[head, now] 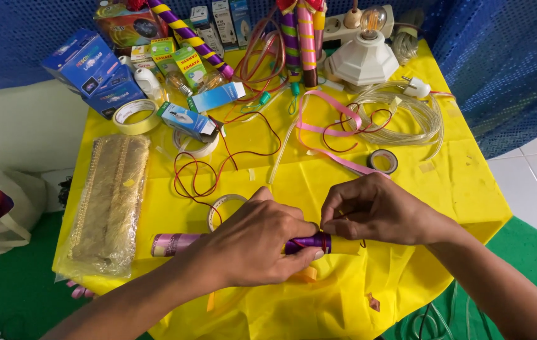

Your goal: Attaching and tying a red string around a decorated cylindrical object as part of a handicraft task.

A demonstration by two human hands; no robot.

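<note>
The tube (pixel 183 243) lies at the near edge of the bench (pixel 444 182). The left hand (pixel 252 242) grips its middle. Purple ribbon covers the exposed left portion; right of it, the right hand (pixel 372 217) pinches ribbon at the bare yellow end.

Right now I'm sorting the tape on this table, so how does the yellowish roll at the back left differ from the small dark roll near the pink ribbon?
The yellowish tape roll is wider and pale, lying beside the blue boxes; the dark tape roll is smaller, black-rimmed, lying by the pink ribbon. The yellowish one sits far from both hands; the dark one lies just beyond the right hand. Both lie flat on the yellow tablecloth, untouched.
</note>
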